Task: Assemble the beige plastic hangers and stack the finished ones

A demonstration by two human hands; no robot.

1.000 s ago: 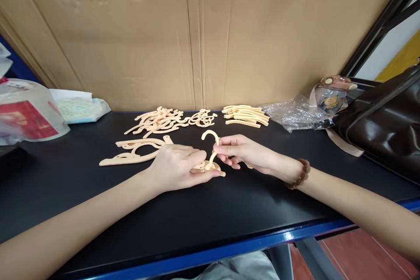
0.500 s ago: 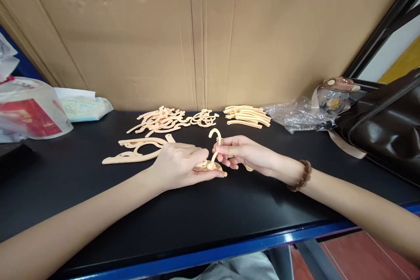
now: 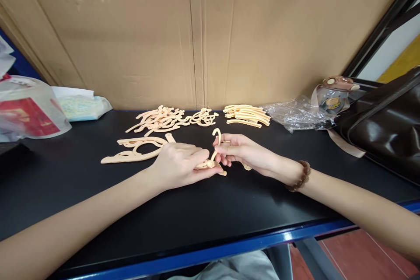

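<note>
My left hand (image 3: 180, 164) is closed on the cream plastic body of a hanger (image 3: 202, 165), gripping it between thumb and fingers. From that body rises a cream hook (image 3: 214, 155), its curved top pointing up. The thumb and fingers of my right hand (image 3: 239, 150) pinch the hook's shaft, and a small cream part shows below this hand. Just left of my left hand lie cream hanger pieces (image 3: 146, 156), partly joined and partly hidden by the hand. My palms hide much of the held hanger.
Behind my hands are a pile of curved cream arms (image 3: 160, 119), loose hooks (image 3: 203, 118) and a stack of cream bars (image 3: 246, 116) on the black table (image 3: 210, 218). Clear plastic wrap (image 3: 295, 113) and a dark bag (image 3: 387, 127) lie right, a plastic bag (image 3: 33, 109) left. Cardboard (image 3: 131, 39) stands behind.
The hook has turned slightly, and its curved tip has shifted to the right. Both hands keep their grip in nearly the same place.
</note>
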